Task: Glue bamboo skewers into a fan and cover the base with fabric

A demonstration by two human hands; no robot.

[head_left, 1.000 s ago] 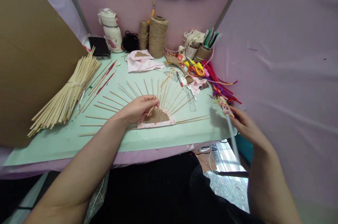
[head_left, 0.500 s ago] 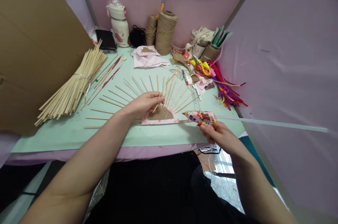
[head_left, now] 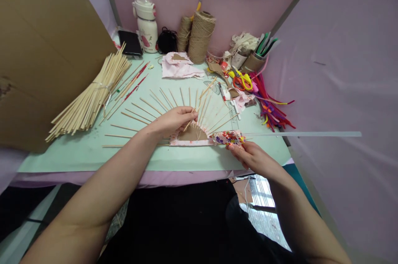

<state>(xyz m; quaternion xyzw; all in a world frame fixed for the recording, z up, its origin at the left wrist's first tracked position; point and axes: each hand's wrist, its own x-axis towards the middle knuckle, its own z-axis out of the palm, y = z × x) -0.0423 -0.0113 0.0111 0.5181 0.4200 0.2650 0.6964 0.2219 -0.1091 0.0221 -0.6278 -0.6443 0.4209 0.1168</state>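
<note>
My left hand (head_left: 182, 118) pinches a thin wooden stick (head_left: 188, 124) above a half-round cardboard piece (head_left: 192, 133) edged with pink-patterned cloth. From that piece several wooden sticks (head_left: 134, 118) fan out over the table, some partly covered by my left hand and forearm. My right hand (head_left: 248, 155) is wrapped round a hot glue gun (head_left: 226, 137) covered in colourful patterned wrapping. Its nozzle points left and lies at the right end of the cloth edging; whether it touches cannot be made out. A long clear glue stick (head_left: 304, 134) juts from the gun's back.
A tied bundle of sticks (head_left: 90, 94) lies left, beside a large cardboard sheet (head_left: 46, 48). Behind are a white bottle (head_left: 147, 27), twine spools (head_left: 202, 37) and pink cloth (head_left: 180, 69). At right lie scissors (head_left: 242, 80) and pipe cleaners (head_left: 273, 110) near a pen holder (head_left: 252, 62).
My right hand has brought the glue gun left, to the right end of the cloth-edged piece. My left hand keeps its pinch on the stick. The whole view has shifted slightly.
</note>
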